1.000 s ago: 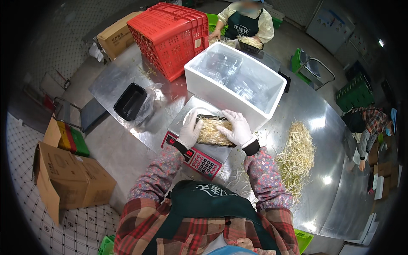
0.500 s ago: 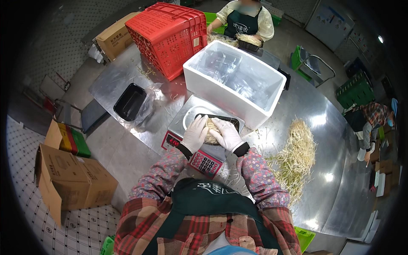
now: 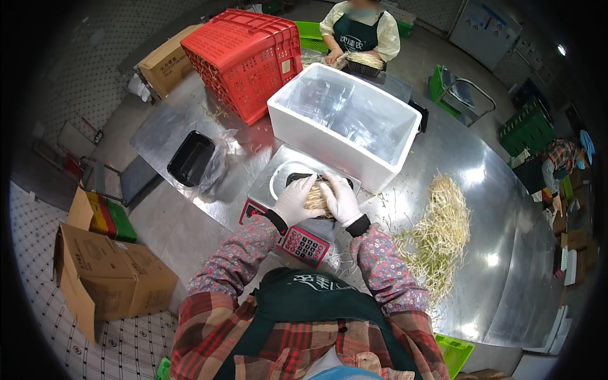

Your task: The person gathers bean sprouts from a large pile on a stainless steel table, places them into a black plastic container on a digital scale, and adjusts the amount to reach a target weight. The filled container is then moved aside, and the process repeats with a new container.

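A kitchen scale point(image 3: 304, 246) with a steel platform and a red keypad stands before me on the table. On its platform sits a black plastic tray point(image 3: 297, 177), mostly covered by my hands, with pale bean sprouts point(image 3: 315, 199) in it. My left hand point(image 3: 294, 201), in a white glove, curls around the sprouts from the left. From the right, my right hand point(image 3: 341, 199), gloved too, cups the same bundle with bent fingers. A loose heap of bean sprouts point(image 3: 446, 221) lies on the table to the right.
A white foam box point(image 3: 335, 142) holding clear plastic containers stands just beyond the scale. Left of it are a tipped red crate point(image 3: 244, 60) and an empty black tray point(image 3: 191, 158) beside a plastic bag. Across the steel table point(image 3: 500, 278), another person point(image 3: 361, 31) handles a tray of sprouts.
Both hands have shifted on the sprouts, fingers now bent more and drawn in around the bundle. The left hand now hides more of the scale's display. The person across moved a hand toward their tray.
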Demonstrator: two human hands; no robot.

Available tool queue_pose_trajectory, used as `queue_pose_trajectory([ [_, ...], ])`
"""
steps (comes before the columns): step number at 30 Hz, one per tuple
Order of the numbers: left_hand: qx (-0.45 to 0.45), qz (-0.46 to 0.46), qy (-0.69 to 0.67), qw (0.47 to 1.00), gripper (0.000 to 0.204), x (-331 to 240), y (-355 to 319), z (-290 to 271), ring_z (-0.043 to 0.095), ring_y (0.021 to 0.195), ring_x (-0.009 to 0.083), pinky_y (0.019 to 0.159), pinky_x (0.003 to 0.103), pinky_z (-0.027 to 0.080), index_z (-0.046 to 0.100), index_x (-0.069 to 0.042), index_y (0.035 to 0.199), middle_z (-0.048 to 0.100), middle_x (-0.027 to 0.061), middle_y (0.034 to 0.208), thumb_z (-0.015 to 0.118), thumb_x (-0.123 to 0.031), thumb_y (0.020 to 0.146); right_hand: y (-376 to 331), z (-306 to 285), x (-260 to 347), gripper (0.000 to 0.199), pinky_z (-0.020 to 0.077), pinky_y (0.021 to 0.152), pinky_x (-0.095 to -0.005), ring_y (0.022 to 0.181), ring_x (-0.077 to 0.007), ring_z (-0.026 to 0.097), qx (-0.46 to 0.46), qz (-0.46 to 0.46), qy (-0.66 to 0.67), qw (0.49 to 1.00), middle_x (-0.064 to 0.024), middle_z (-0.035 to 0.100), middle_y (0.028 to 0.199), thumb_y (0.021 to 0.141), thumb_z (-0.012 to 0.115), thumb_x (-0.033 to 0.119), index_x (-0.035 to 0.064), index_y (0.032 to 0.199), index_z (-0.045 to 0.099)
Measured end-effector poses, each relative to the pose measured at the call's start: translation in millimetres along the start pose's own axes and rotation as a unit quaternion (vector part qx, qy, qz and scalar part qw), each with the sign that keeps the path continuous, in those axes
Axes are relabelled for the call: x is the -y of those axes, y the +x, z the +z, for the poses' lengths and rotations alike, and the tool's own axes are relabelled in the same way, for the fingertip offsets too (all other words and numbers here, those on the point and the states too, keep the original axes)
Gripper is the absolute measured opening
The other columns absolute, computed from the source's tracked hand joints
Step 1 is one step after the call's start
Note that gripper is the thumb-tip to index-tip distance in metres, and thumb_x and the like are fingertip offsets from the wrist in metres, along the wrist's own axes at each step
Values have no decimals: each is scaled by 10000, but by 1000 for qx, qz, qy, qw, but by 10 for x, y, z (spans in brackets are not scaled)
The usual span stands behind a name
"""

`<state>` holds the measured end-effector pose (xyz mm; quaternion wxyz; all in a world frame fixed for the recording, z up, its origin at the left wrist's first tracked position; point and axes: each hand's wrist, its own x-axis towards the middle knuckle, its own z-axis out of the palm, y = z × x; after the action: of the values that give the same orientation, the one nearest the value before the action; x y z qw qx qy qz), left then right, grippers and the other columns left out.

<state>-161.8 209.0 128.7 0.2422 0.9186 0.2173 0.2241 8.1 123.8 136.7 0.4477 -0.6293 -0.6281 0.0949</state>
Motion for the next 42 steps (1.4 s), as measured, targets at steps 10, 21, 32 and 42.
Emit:
queue_pose_trajectory([
  [10,27,-56,28,998,978,-41,93,1,562,1110,382,927,453,470,351,28,1411,591,230,1165,834,-406,680,144,182,-90,390,424,850,-447,1002,-324,580,159,31,-147,976,-146,664,1061,960,459,331,68,1213,594],
  [21,-21,-46,-96,994,880,-189,-121,-468,398,1349,374,1119,418,329,352,57,1431,422,258,1424,794,-333,777,-69,-626,-228,398,460,981,-308,1134,-213,607,-76,154,296,940,-168,641,1220,1004,544,223,-10,1326,529],
  [32,78,28,126,989,519,8,307,266,495,1158,328,968,477,377,507,-43,1288,550,136,1223,571,-330,860,-135,210,-23,740,340,1050,-514,1191,-470,466,37,101,-73,991,-296,388,1445,937,525,458,-58,1437,345],
  [42,10,15,-2,1000,981,-236,122,-343,444,1272,361,1075,467,331,375,-29,1442,425,184,1423,829,-436,674,1060,-1022,-689,722,462,994,-430,1174,-363,572,-23,113,-151,982,-201,543,1355,778,741,395,18,1350,513],
])
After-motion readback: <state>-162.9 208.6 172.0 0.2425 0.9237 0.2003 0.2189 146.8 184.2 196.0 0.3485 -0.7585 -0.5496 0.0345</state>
